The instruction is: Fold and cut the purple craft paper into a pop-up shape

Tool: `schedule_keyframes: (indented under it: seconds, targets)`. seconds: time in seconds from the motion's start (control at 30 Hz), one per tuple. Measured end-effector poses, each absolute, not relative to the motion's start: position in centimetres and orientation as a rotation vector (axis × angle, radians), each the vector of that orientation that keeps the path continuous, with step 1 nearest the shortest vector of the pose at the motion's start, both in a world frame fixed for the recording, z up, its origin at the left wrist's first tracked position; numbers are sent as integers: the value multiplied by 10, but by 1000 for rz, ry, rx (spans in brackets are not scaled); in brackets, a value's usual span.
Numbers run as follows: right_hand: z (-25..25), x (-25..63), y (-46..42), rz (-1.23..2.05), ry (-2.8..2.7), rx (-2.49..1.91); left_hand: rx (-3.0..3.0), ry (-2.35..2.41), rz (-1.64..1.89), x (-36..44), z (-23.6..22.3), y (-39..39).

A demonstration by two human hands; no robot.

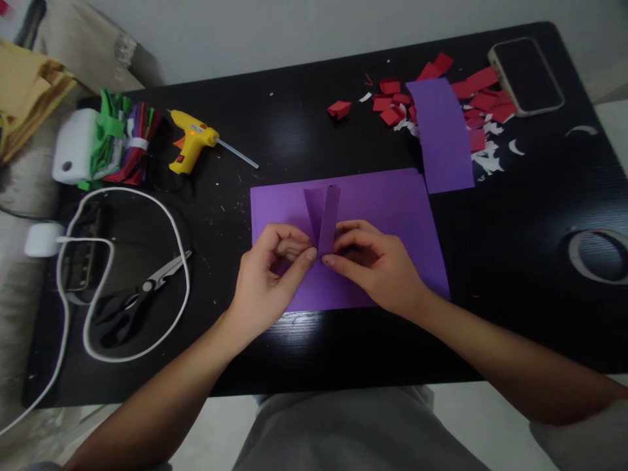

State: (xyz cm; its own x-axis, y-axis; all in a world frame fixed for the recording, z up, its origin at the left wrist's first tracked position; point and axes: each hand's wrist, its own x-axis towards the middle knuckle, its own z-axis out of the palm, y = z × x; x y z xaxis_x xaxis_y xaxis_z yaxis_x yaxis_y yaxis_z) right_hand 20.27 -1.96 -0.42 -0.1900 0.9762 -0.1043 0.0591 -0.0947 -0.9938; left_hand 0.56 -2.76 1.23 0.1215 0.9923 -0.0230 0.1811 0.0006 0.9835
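A folded purple paper strip (329, 219) stands up between my two hands, its upper ends spread apart in a V. My left hand (272, 271) pinches its lower left side between thumb and fingers. From the other side, my right hand (380, 261) grips the lower right of the strip, thumb in front and fingers curled behind. Both hands are just above a purple paper sheet (387, 196) lying flat on the black table (294, 353). A smaller purple paper piece (444, 137) lies beyond the sheet's upper right corner, partly over red scraps.
A yellow glue gun (190, 139) lies at the back left, near bundled coloured strips (132, 147). Scissors (152, 284) sit inside a loop of white cable (184, 307). Red paper pieces (390, 104), white scraps (488, 157), a phone (527, 75) and a tape roll (579, 258) are rightward.
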Motion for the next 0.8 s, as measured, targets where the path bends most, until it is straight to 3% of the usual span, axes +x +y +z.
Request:
schedule_keyframes:
  seconds: [0.8]
  targets:
    - [2, 203, -15, 1630, -1261, -1067, 1170, 1102, 791, 3, 17, -17]
